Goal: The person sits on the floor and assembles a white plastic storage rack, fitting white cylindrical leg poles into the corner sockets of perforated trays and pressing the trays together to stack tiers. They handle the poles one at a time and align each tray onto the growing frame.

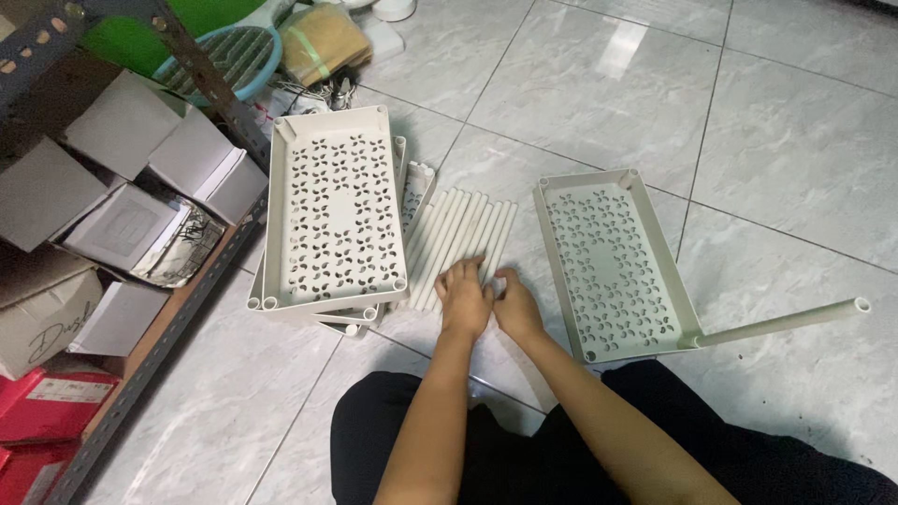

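Several white plastic tubes (pixel 460 234) lie side by side on the tiled floor between two sets of shelf trays. My left hand (pixel 463 297) rests palm down on the near ends of the tubes, fingers spread over them. My right hand (pixel 515 307) is beside it, fingers curled at the tube ends; whether it grips one is unclear. A stack of white perforated trays (pixel 335 210) lies to the left. A single perforated tray (pixel 613 262) lies to the right, with one tube (pixel 781 324) standing out of its near corner socket.
A metal rack (pixel 182 309) on the left holds white and brown cardboard boxes (pixel 131 178) and red boxes (pixel 47 407). A mesh racket-shaped swatter (pixel 234 56) and a tan packet (pixel 323 42) lie at the back. My dark-trousered legs (pixel 580 449) fill the bottom.
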